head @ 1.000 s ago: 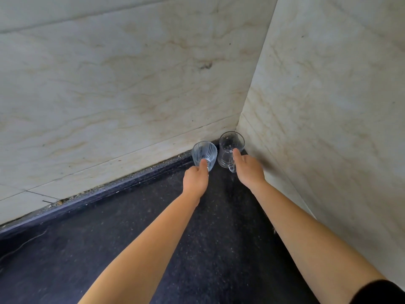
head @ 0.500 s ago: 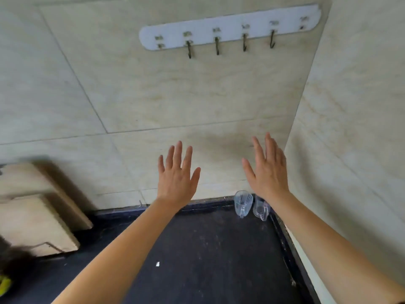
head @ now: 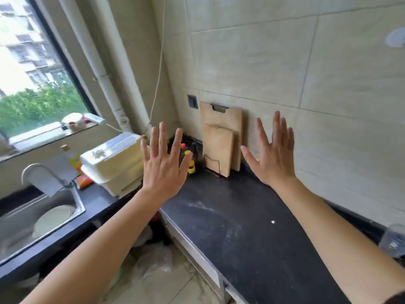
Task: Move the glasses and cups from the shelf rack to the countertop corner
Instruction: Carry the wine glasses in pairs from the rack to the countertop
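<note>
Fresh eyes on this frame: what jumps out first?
Two bare open hands raised mid-frame, fingers spread, holding nothing: left hand, right hand. Behind them, two wooden cutting boards lean upright against the tiled wall at the back of the dark countertop. Far left, a bright window sits above a steel sink; a blurred clear glass is cut off at the right edge.

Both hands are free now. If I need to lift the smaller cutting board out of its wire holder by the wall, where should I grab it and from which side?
Probably grip the smaller cutting board by its top edge, coming from above with the right hand. It stands nearly upright, leaning on the larger board, and the wire holder crosses its lower part, so only the top and front are free.
</note>
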Demonstrator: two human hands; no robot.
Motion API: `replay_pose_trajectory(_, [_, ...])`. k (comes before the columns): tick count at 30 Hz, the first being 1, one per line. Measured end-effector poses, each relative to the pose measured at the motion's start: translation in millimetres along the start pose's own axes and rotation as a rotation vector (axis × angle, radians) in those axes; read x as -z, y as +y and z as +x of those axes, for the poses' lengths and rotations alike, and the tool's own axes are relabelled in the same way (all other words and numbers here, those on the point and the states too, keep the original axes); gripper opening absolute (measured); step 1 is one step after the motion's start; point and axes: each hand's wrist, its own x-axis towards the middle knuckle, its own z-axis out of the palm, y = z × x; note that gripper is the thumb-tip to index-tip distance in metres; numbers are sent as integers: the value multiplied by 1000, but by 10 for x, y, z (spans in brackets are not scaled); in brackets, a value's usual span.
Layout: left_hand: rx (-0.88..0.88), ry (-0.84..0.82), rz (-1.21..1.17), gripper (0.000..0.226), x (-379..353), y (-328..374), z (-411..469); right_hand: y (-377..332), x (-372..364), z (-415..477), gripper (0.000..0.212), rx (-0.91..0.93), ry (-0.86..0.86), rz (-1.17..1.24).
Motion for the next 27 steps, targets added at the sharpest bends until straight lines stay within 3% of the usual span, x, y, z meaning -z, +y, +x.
replay_pose_trajectory(8, [319,90,169,70,735,-2551,-1184,-2985,-814,175,81,405,-17,271])
replay_pose_trajectory(15, [579,52,324,78,1299,-4748,-2381,-5868,-1549,-1,78,719,-32,437])
replay_pose_trajectory(20, [734,64,421,80,1742,-5862,-3019,-7543,-1716,-203,84,878,-66,530])
replay_pose_trajectory(27, [958,55,543,79,2120,-7012,-3744,-9330,-2005,-497,86,1068,-121,683])
